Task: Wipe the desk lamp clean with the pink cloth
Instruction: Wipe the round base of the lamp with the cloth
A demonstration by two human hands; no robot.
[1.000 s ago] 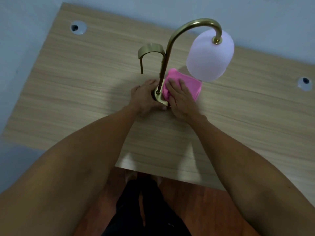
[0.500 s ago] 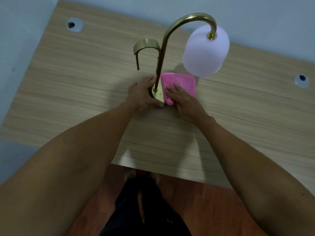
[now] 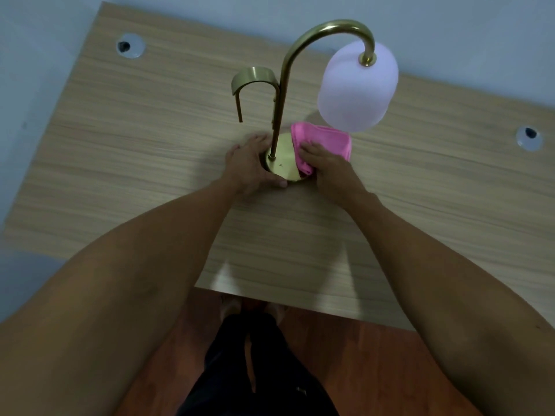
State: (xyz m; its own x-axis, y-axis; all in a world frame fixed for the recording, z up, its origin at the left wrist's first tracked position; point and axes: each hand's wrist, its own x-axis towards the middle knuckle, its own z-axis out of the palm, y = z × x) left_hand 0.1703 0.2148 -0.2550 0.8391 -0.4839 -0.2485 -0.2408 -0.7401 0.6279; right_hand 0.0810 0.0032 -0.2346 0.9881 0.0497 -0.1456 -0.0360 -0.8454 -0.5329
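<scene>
A brass desk lamp (image 3: 283, 85) stands mid-desk, with a curved neck, a pale lilac shade (image 3: 357, 88) hanging on the right and a short brass hook on the left. Its round brass base (image 3: 283, 159) lies between my hands. My left hand (image 3: 249, 165) grips the base's left and near rim, thumb along the front edge. My right hand (image 3: 326, 166) presses the folded pink cloth (image 3: 327, 138) onto the base's right side, fingers on top of the cloth. Part of the cloth lies on the desk beyond the base.
The wooden desk (image 3: 150, 175) has a cable hole at the back left (image 3: 130, 46) and another at the right (image 3: 530, 138). A pale wall runs behind it. Below the near edge are a red-brown floor and my dark trousers (image 3: 255, 370).
My right hand has slid the pink cloth from the middle of the base out to its right side, uncovering more brass. My left hand has kept its hold on the base.
</scene>
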